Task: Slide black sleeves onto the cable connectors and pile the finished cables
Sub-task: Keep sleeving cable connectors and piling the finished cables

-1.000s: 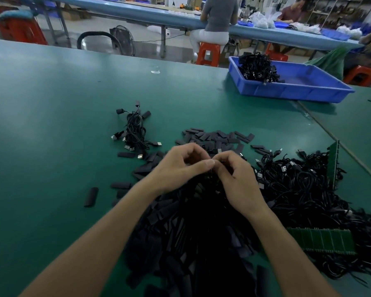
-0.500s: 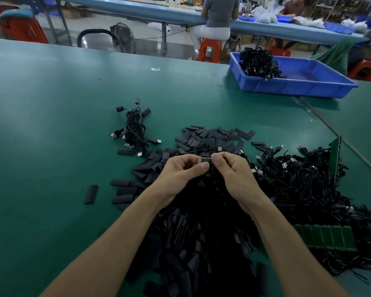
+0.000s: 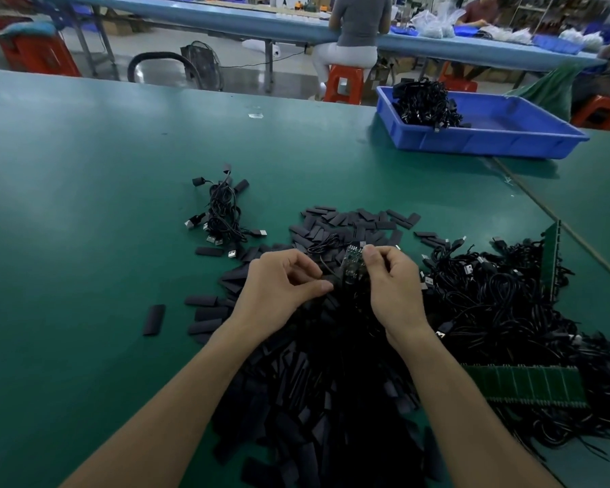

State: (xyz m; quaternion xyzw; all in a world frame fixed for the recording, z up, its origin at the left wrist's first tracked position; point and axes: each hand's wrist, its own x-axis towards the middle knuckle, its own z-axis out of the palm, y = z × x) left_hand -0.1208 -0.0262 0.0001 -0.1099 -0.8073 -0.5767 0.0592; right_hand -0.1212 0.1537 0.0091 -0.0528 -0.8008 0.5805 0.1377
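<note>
My right hand [image 3: 393, 287] pinches the top of a small green connector board [image 3: 352, 264] on a thin black cable, holding it upright over the heap of black sleeves [image 3: 314, 399]. My left hand [image 3: 282, 287] sits just left of it with fingers curled, thumb and forefinger pinching a black sleeve [image 3: 334, 281] at the board's lower end. A small pile of finished cables [image 3: 222, 220] lies on the green table to the upper left. A big tangle of black cables [image 3: 490, 297] lies to the right.
Green circuit-board strips [image 3: 529, 382] [image 3: 551, 262] lie in the cable tangle. A blue tray [image 3: 472, 144] with more cables stands at the far right. One loose sleeve [image 3: 154, 319] lies to the left. A person sits on an orange stool [image 3: 342, 82] beyond the table.
My hands were pressed together fingertip to fingertip; now they have drawn slightly apart and the green connector board shows between them, raised in my right fingers.
</note>
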